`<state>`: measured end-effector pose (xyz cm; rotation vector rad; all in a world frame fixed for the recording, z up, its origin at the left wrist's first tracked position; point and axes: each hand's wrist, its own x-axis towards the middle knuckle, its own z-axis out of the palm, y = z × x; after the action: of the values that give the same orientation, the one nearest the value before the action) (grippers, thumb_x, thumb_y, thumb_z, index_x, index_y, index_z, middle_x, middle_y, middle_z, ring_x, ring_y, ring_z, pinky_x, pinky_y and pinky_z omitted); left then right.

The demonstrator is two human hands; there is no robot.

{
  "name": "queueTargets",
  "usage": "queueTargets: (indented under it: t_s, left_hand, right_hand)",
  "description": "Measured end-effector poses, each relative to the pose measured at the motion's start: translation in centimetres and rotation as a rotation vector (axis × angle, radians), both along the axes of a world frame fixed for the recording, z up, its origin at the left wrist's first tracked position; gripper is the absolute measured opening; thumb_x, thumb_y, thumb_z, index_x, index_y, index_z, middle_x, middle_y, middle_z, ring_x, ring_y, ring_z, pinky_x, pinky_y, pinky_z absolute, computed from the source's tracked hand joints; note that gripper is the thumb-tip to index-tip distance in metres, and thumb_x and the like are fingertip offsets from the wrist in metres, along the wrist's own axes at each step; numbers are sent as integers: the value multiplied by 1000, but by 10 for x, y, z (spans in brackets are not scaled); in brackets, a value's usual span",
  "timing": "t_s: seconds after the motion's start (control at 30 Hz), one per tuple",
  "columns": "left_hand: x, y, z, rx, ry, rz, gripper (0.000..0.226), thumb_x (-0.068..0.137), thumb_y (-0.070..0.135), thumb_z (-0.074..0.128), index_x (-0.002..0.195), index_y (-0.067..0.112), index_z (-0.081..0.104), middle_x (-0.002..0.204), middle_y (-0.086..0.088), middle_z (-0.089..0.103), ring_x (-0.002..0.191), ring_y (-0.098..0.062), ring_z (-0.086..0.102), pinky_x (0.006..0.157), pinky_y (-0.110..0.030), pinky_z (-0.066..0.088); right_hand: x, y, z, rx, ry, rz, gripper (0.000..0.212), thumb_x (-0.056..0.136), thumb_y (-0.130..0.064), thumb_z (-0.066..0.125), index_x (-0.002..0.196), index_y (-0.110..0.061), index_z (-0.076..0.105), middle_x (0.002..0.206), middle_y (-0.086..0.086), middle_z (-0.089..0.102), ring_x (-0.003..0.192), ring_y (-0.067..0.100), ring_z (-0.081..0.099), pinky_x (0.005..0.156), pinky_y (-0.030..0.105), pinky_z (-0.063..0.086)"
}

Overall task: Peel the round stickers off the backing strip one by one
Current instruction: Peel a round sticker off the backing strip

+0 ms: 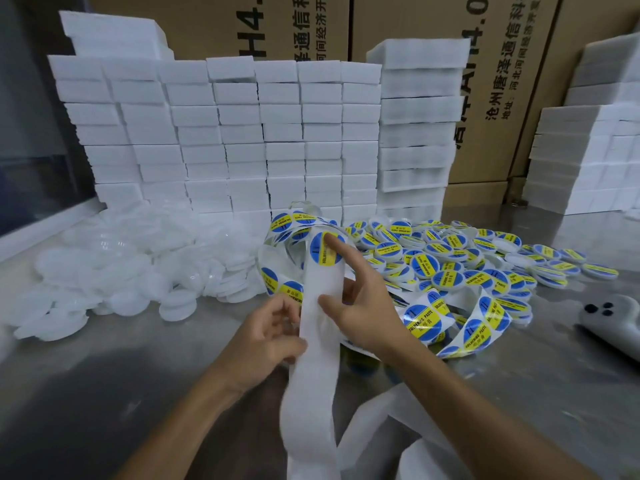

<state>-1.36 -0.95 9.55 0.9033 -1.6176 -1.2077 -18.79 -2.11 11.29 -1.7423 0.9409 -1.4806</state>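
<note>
Left hand (266, 336) pinches the white backing strip (320, 327) at its left edge; right hand (363, 306) grips the right edge with the thumb on the strip's face, index fingertip on the blue-yellow round sticker (325, 251) at the top of the bare stretch. Peeled strip trails down toward the camera over the metal surface (104, 393), with sticker-laden loops to the right. Behind: labelled round lids (467, 251) piled right, plain white lids (121, 265) left, stacked white boxes (225, 133), cardboard cartons (502, 81).
</note>
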Motion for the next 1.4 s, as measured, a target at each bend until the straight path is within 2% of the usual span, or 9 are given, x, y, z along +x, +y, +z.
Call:
queueTargets:
  t_s: [0.1, 0.2, 0.33, 0.53, 0.83, 1.0, 1.13, 1.27, 1.4]
  left_hand:
    - [1, -2, 2, 15, 63, 114, 36, 66, 24, 75, 95, 14, 56, 96, -1, 71, 81, -14, 65, 66, -31, 51]
    - [0, -5, 2, 9, 71, 176, 20, 83, 19, 74, 102, 24, 68, 99, 2, 74, 85, -12, 69, 67, -30, 53]
    - [1, -7, -1, -26, 97, 293, 21, 90, 2, 63, 94, 20, 72, 86, 1, 75, 74, -10, 65, 65, -27, 53]
    - [-2, -7, -5, -47, 37, 325, 16, 91, 8, 63, 87, 19, 73, 79, -11, 70, 72, -20, 62, 66, -37, 54]
    - [-5, -9, -6, -116, 52, 284, 24, 94, 15, 60, 75, 23, 71, 67, 6, 65, 65, -8, 59, 61, -27, 51]
    - [-5, -9, -6, -165, 35, 260, 17, 93, 6, 60, 78, 2, 67, 63, 2, 62, 55, -4, 57, 52, -17, 47]
    - [1, -15, -11, -233, -129, 320, 21, 90, 4, 65, 70, 4, 64, 59, -3, 57, 53, -12, 54, 59, -29, 47]
    - [10, -20, -19, -230, -272, 384, 28, 87, 9, 69, 60, 13, 62, 55, -8, 58, 55, -17, 54, 62, -38, 48]
    - [12, -23, -28, -238, -397, 483, 25, 82, 15, 72, 59, 17, 64, 56, -1, 62, 49, -5, 49, 59, -25, 45]
  right_hand:
    - [6, 2, -6, -133, 145, 8, 83, 78, 16, 55, 148, -25, 36, 149, -7, 43, 111, 23, 66, 86, 39, 56]
    - [10, 2, -10, -239, 252, 5, 74, 76, 13, 57, 144, -14, 44, 140, -2, 51, 127, 15, 54, 99, 39, 51]
    - [11, 2, -15, -338, 387, -63, 61, 81, 4, 63, 138, -14, 53, 122, -3, 55, 98, -4, 55, 82, 12, 44]
    - [7, 0, -16, -450, 484, -299, 23, 91, -23, 70, 113, -19, 72, 121, 0, 64, 66, 11, 60, 69, 36, 55]
    - [6, 3, -14, -426, 522, -310, 16, 94, -29, 64, 103, -19, 73, 97, -4, 74, 64, 12, 67, 62, 36, 55]
    - [5, 0, -14, -388, 500, -274, 12, 95, -21, 64, 99, -13, 73, 95, -2, 71, 72, 10, 62, 68, 29, 54]
    - [8, -1, -16, -142, 239, -273, 10, 94, -20, 64, 93, -15, 73, 82, -14, 68, 76, 2, 63, 69, 14, 49]
    - [16, -2, -12, 152, -95, -174, 14, 97, -17, 59, 89, -12, 70, 76, -6, 69, 72, 7, 64, 68, 22, 54]
    - [18, 0, -7, 262, -205, -177, 16, 97, -21, 58, 86, -14, 67, 76, -9, 69, 70, 2, 63, 61, 17, 51]
